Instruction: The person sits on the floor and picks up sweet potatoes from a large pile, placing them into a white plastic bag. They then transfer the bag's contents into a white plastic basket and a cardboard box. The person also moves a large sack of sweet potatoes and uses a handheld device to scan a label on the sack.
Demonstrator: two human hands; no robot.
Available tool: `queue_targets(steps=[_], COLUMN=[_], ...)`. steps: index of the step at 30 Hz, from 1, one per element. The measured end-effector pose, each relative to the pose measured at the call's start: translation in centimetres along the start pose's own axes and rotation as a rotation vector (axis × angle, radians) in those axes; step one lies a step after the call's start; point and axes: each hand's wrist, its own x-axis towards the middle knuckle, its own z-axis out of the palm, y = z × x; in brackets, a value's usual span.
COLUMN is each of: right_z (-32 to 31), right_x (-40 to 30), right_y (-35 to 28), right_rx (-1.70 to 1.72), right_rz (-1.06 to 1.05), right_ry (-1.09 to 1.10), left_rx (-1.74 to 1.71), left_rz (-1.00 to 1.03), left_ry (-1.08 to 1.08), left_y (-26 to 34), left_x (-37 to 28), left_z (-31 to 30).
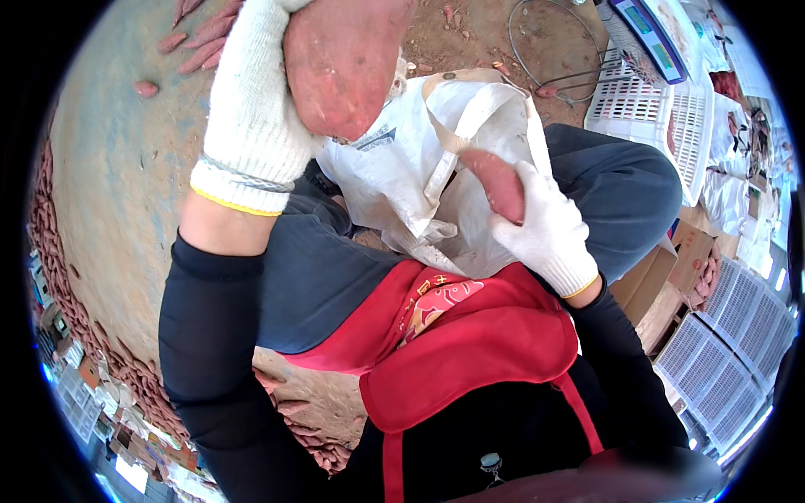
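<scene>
My left hand, in a white knitted cotton glove, is raised at the upper left around a large red-skinned sweet potato, whose far end runs out of the picture. In my right hand, gloved the same way, I hold a smaller curved sweet potato over the open mouth of a white woven bag. The bag stands between my legs, with a beige strap at its rim. Its bottom is hidden.
More sweet potatoes lie on the earthen floor at the upper left, and a long heap lines the left side. White plastic crates stand right, beside a digital scale. A cable loops nearby. Cardboard boxes sit behind my right knee.
</scene>
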Motion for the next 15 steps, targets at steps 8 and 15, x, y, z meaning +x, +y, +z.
queue_targets(steps=[8, 15], right_z=[8.9, 2.3], right_x=[6.3, 7.9], right_y=[-1.7, -2.2], right_rx=[-0.191, 0.116], right_rz=[-0.489, -0.566], right_ry=[0.072, 0.174], left_rx=[0.019, 0.096], left_rz=[-0.048, 0.150], left_ry=[0.166, 0.093], left_y=[-1.4, -2.8], left_x=[0.9, 1.0], left_z=[3.6, 4.2])
